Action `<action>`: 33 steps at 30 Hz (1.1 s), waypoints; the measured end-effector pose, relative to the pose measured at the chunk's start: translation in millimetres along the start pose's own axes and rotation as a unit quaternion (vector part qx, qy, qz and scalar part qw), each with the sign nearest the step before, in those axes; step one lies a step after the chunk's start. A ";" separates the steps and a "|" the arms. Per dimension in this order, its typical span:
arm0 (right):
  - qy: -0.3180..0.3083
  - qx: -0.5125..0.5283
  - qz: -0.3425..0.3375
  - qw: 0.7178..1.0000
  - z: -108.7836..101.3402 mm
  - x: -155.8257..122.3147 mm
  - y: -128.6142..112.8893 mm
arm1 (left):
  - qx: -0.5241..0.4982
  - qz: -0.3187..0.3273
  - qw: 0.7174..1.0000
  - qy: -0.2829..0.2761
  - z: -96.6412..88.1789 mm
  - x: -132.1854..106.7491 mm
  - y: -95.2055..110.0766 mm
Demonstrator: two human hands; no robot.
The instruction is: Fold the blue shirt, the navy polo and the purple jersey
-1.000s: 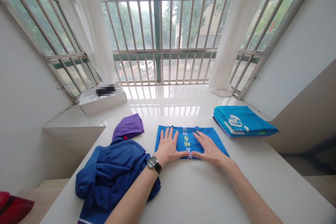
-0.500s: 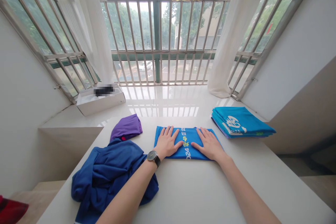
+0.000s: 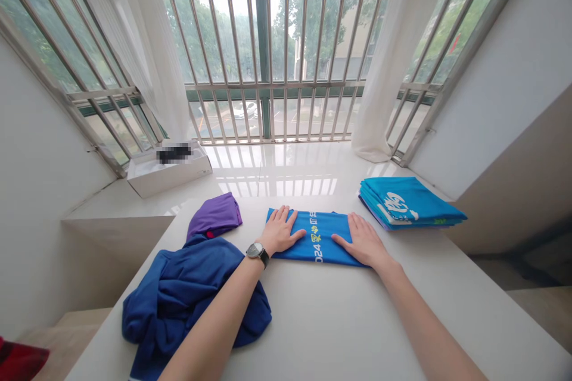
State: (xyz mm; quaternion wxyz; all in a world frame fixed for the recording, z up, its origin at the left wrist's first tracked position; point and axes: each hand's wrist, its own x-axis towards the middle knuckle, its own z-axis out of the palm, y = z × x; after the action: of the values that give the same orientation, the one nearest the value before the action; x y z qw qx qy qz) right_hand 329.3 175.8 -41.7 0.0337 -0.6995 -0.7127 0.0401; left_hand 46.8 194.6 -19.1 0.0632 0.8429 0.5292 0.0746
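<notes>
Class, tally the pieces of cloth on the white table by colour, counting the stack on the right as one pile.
Blue with yellow lettering, folded, under the left hand and right hand: 1
Turquoise stack: 1 pile
Purple bundle: 1
Dark blue crumpled garment: 1
Total: 4

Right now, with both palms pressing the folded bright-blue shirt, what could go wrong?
The folded bright-blue shirt could shift or loosen if the left hand and right hand press unevenly. The crumpled dark-blue garment, beneath the left forearm, overhangs the white table and might slide off.
</notes>
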 end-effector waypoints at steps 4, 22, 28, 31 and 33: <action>0.001 -0.001 0.019 1.000 0.8 -2.9 1.8 | 0.015 -0.001 0.999 0.050 -13.6 -20.1 22.6; 0.049 0.047 -0.160 0.985 3.4 -6.6 2.3 | 0.013 -0.065 0.998 0.022 5.8 -42.1 29.5; 0.019 0.019 -0.114 0.993 2.5 -11.5 -2.1 | -0.013 -0.040 0.999 -0.002 2.7 -41.3 11.6; 0.040 0.019 -0.121 0.992 0.6 -11.5 -2.9 | -0.008 -0.031 1.000 0.002 2.9 -41.3 6.8; 0.057 0.040 -0.150 0.986 -1.6 -10.2 -1.4 | -0.003 -0.031 0.999 0.009 4.0 -42.7 7.1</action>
State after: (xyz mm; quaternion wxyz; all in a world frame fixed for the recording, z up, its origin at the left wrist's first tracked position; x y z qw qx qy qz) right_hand 328.3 165.6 -39.9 0.1079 -0.5836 -0.8045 0.0236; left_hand 35.5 153.0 -24.2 0.0631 0.8251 0.5555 0.0813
